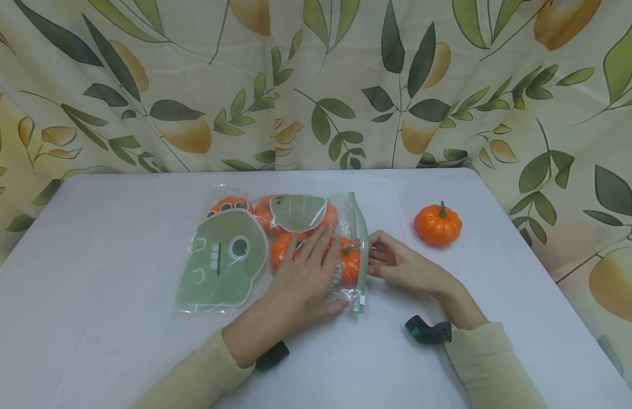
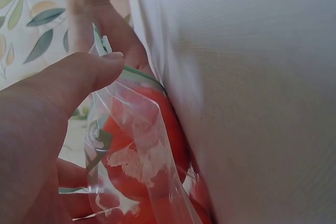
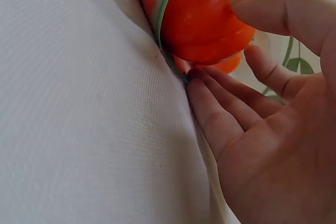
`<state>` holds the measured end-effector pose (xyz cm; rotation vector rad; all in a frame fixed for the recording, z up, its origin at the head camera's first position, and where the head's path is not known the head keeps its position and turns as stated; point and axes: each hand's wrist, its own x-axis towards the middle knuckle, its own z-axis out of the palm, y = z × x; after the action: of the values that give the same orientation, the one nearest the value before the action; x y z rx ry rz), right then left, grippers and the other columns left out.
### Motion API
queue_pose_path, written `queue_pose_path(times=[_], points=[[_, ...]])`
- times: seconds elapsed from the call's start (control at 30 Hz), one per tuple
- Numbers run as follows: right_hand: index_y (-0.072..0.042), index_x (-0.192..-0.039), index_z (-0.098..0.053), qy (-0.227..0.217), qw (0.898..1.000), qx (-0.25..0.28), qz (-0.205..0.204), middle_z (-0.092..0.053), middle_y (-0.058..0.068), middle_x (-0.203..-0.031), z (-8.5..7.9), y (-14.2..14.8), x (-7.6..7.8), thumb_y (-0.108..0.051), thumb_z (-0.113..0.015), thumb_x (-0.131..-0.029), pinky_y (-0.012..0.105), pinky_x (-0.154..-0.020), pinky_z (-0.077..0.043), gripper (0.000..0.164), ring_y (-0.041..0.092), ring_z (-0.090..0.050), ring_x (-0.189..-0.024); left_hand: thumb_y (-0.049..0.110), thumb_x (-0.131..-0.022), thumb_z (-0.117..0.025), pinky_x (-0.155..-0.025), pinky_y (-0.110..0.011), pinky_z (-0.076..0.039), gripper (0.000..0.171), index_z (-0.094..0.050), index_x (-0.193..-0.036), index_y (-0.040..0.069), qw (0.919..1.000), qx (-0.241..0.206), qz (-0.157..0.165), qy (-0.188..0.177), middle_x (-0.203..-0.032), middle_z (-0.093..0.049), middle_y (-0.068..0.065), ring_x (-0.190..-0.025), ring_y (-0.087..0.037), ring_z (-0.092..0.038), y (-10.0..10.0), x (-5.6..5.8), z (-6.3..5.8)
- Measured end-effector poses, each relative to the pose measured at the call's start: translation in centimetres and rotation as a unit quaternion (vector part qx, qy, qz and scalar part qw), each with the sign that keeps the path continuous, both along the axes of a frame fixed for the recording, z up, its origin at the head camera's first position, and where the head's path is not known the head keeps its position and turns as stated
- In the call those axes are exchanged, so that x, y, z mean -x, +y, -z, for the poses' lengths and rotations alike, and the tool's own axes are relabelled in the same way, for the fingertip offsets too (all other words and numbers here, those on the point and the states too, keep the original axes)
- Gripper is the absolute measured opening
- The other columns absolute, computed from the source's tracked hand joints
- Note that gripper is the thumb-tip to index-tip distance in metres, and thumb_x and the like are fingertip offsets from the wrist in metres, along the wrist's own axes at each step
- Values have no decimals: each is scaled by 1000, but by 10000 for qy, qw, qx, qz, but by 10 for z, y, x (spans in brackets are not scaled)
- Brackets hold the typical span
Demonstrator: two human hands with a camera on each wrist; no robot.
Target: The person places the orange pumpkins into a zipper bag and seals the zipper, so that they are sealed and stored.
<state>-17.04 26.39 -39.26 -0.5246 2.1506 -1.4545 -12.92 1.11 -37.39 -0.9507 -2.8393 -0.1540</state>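
A clear zip bag [image 1: 221,255] with a green cartoon print and a green zip edge lies flat on the table, several small orange pumpkins inside. My left hand [image 1: 306,278] rests across it, fingers spread over a pumpkin [image 1: 350,264] near the mouth. In the left wrist view the thumb [image 2: 100,72] lies near the zip's end, beside the clear film. At the bag's mouth is my right hand [image 1: 405,264]. The right wrist view shows its fingers [image 3: 215,111] reaching to the lower lip, with the thumb [image 3: 283,11] overlapping the pumpkin [image 3: 207,22] at the gaping opening.
One loose orange pumpkin [image 1: 438,225] with a green stem sits on the white table [image 1: 106,255], right of the bag and beyond my right hand. A leaf-patterned curtain [image 1: 316,85] hangs behind the table's back edge. Dark straps with devices [image 1: 428,329] are on both wrists.
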Motion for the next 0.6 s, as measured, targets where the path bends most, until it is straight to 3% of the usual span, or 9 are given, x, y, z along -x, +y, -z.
queue_pose_path(times=[0.23,0.43,0.53,0.6], points=[[-12,-142,-42,123,9994,163,-293,-44,12,-151,-1,-1,0,-11,-59,-96,22,-108,-44,49,37,-41,-142,67,-78,-70,-120,-61,-22,104,-31,-154,8,9999,6,-8,120,-162,-31,-12,-151,-30,-27,1,0,0],[-13,-153,-36,293,9978,-45,-597,-34,11,-161,1,-1,1,-14,-56,-100,16,-107,-42,57,36,-38,-145,67,-78,-70,-120,-63,-19,106,-29,-155,6,9998,48,5,218,-162,-31,-12,-149,-30,-30,0,-1,1],[-10,-153,-35,269,9982,-57,-533,-35,13,-160,2,-1,0,-13,-55,-100,18,-107,-43,57,36,-38,-145,67,-78,-70,-120,-63,-19,107,-29,-155,6,9997,45,3,242,-162,-31,-11,-149,-30,-30,1,-1,1],[-9,-154,-33,245,9983,-88,-520,-35,13,-160,0,-2,0,-13,-55,-100,27,-110,-44,58,36,-38,-145,68,-77,-71,-120,-63,-19,106,-30,-154,7,9997,41,1,233,-161,-32,-11,-149,-29,-30,1,0,1]])
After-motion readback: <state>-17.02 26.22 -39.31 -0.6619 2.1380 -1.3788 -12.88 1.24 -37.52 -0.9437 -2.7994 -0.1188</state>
